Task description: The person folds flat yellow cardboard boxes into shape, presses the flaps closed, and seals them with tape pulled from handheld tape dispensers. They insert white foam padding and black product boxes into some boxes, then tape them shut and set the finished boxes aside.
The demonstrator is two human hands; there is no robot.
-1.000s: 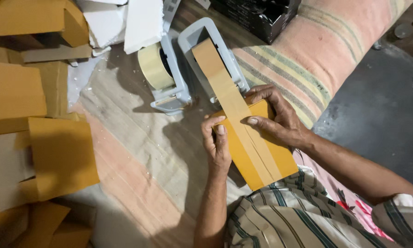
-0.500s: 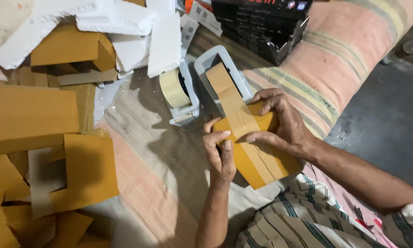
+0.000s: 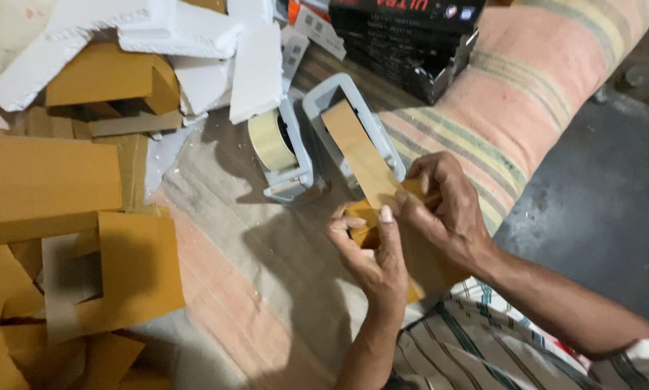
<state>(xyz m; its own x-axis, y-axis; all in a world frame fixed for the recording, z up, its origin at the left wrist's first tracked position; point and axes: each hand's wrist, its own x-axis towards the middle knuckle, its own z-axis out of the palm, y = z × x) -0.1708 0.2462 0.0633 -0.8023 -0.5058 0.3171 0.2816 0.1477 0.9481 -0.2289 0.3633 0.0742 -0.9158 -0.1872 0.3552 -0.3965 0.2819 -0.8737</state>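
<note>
On the far left we see flat brown cardboard sheets (image 3: 46,184) lying in a loose pile on the cloth-covered floor (image 3: 266,282), with more cut pieces below them. Above the pile sit white foam blocks (image 3: 172,36) around a folded brown carton (image 3: 104,76).

Moving right, a grey tape dispenser (image 3: 295,162) lies on the cloth, holding a pale tape roll (image 3: 270,139). Just beside it is a second grey dispenser (image 3: 339,94), and a strip of brown tape (image 3: 357,152) runs from it down to our hands.

In the middle, our left hand (image 3: 375,256) grips the near end of a small brown box (image 3: 425,263). Its fingers (image 3: 346,220) curl onto the box's left side, and the thumb presses flat against the tape on top. Our right hand (image 3: 447,213) lies over the box from the right, fingers close together and bent down, pinching the tape against the box's upper edge. The box is held just above our lap, over striped clothing (image 3: 476,347).

Behind the hands a striped pink cushion (image 3: 526,101) slopes up to the right, and a black box (image 3: 411,36) rests at its top edge. On the far right is dark grey floor.
</note>
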